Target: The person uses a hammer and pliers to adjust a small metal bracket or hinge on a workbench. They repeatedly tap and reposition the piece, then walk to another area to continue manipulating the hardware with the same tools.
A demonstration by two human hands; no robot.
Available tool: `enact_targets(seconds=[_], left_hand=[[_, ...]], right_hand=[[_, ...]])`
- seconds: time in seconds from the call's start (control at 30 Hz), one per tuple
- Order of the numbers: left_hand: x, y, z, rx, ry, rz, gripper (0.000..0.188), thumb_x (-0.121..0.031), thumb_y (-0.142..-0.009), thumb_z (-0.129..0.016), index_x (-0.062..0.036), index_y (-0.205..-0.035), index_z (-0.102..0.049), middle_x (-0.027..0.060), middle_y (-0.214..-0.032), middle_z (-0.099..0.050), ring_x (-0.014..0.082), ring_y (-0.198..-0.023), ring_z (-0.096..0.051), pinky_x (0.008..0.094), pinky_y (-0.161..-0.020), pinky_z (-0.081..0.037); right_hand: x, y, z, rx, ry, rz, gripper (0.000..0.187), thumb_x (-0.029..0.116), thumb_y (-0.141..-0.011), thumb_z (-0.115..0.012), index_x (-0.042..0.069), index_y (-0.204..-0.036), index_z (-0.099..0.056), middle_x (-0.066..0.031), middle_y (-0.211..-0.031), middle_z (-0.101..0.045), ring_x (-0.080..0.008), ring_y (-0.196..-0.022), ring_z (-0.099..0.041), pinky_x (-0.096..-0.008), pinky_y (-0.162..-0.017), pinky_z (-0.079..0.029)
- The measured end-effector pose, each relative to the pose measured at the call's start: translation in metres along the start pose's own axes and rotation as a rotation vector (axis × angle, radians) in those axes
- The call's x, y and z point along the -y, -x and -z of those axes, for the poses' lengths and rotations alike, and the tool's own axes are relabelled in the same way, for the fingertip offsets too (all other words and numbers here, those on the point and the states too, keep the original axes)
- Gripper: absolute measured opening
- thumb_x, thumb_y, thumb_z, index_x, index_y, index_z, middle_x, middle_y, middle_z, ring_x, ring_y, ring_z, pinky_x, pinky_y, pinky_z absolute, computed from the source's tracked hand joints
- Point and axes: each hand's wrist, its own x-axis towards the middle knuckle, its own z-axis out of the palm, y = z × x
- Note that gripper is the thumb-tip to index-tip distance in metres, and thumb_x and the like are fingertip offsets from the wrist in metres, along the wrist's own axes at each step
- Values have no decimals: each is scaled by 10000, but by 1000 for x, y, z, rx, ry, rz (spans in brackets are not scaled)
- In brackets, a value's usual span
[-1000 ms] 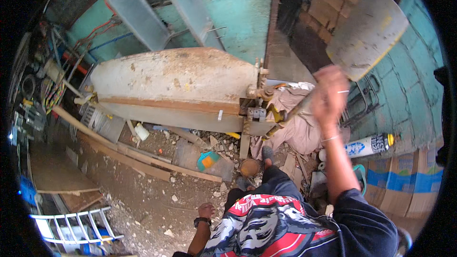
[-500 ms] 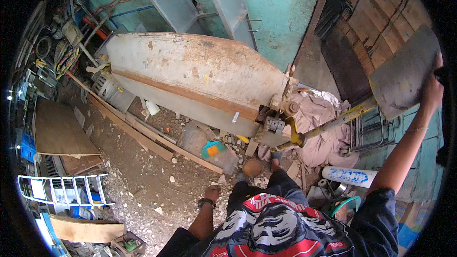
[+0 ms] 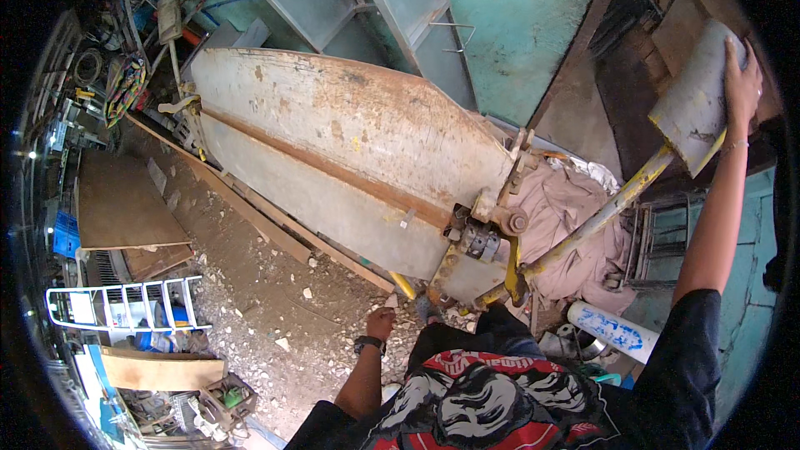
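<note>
Curved plate [image 3: 690, 100] higher vs. before, clasped in R hand [image 3: 742, 87]; L hand [image 3: 381, 323] curled, apart.

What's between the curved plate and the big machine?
In the head view, a yellow pole runs between the curved plate and the big machine, with pinkish cloth behind.

The curved plate [image 3: 690, 98] looks like matt metal — the cloth [image 3: 560, 215] creased
</note>
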Motion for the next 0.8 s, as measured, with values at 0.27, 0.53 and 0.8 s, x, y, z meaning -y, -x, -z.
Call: enact_targets(seconds=[0.27,0.53,0.8], left_hand=[[9,28,-23,-8,138,72,195,-143,-889,-682,-22,-1042,-689,77,-853,-709,150,-701,-680,268,-574,-533],[-1,31,-39,-42,42,12,246,-174,-887,-702,-35,-1089,-679,76,-858,-713,159,-757,-688,283,-620,-545],[-60,77,-95,109,-516,-506,611,-185,-920,-644,-78,-1475,-411,306,-1433,-462,338,-1197,-598,403,-996,-486]], right_hand=[[-18,42,-141,347,87,-126,779,750,-870,-443,276,-1488,-431,-166,-1519,-424,-432,-1385,-395,-574,-1103,-348],[-34,87,-222,517,144,-171,786,756,-879,-424,282,-1505,-393,-160,-1549,-378,-425,-1432,-319,-570,-1126,-310],[-62,67,-245,745,74,-5,914,764,-859,-478,119,-1500,-386,-286,-1474,-420,-439,-1374,-407,-510,-1126,-339]])
